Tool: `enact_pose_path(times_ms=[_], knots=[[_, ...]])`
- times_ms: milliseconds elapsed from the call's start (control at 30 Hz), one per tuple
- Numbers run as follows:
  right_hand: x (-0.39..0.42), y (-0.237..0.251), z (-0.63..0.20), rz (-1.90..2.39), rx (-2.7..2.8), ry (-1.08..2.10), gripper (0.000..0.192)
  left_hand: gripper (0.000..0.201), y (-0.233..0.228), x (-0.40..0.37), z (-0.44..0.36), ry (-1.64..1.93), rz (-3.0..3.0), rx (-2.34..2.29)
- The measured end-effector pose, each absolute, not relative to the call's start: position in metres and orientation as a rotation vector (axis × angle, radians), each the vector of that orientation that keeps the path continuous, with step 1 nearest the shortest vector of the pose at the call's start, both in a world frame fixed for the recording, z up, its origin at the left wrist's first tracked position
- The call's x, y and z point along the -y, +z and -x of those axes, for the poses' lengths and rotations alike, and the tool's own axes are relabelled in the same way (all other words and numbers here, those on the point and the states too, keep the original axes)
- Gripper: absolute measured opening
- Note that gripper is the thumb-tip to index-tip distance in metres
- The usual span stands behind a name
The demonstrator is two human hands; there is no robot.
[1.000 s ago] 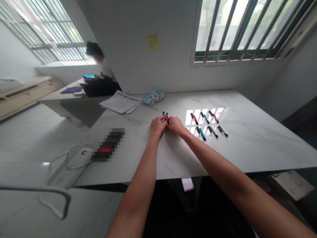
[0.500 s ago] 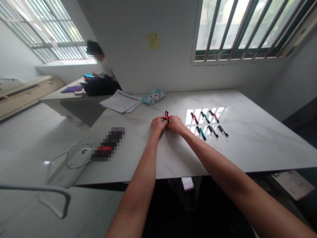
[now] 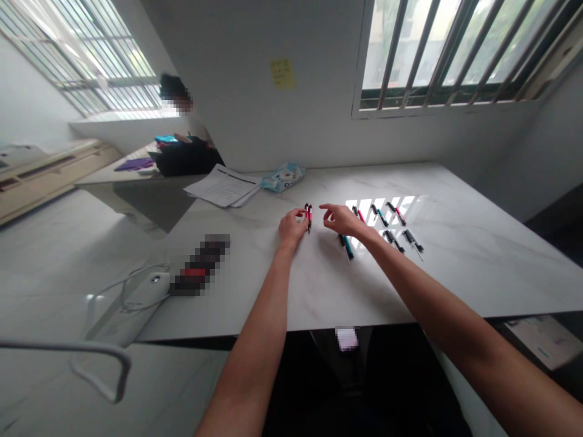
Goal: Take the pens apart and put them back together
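Head view, from the left: a white device with a looped cable [image 3: 130, 297] lies at about eight o'clock on the marble tabletop [image 3: 455, 267], with a stack of papers [image 3: 223, 187] and a blue packet [image 3: 283, 177] toward eleven o'clock. The left hand [image 3: 292, 227] rests near the middle of the tabletop, its grip closed on two pens [image 3: 308, 215], red and black, short, side by side and pointing toward twelve o'clock. Just to their right the right hand [image 3: 340, 220] hovers with its grip loose and holding nothing, forefinger extended toward the pens. Beneath its wrist lies a teal pen [image 3: 348, 246]. At two o'clock, rows of pens [image 3: 396, 223] lie in a sunlit patch. Barred windows [image 3: 450, 54] top a white wall bearing a yellow sticky note [image 3: 282, 73].
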State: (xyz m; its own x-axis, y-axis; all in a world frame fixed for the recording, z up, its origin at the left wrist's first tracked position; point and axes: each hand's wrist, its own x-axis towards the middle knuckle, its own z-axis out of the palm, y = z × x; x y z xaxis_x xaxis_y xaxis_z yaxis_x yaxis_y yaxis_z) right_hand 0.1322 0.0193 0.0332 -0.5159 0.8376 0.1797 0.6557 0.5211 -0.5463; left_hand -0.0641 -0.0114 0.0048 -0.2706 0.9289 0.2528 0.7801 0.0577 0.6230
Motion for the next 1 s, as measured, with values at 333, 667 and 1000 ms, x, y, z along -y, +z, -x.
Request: enact_pose_path(times_ms=[333,667,1000], knots=[[-0.053,0.011,-0.255,1.271,2.150,0.364,0.055,0.028,0.012,0.010,0.048,1.095,-1.937,-2.050],[-0.055,0.002,-0.238,1.300,2.152,0.423,0.035,0.024,0.011,0.009,0.046,1.164,-1.978,-2.015],[-0.066,-0.003,-0.213,1.304,2.189,0.406,0.032,0.023,0.012,0.010,0.047,1.173,-1.949,-2.038]])
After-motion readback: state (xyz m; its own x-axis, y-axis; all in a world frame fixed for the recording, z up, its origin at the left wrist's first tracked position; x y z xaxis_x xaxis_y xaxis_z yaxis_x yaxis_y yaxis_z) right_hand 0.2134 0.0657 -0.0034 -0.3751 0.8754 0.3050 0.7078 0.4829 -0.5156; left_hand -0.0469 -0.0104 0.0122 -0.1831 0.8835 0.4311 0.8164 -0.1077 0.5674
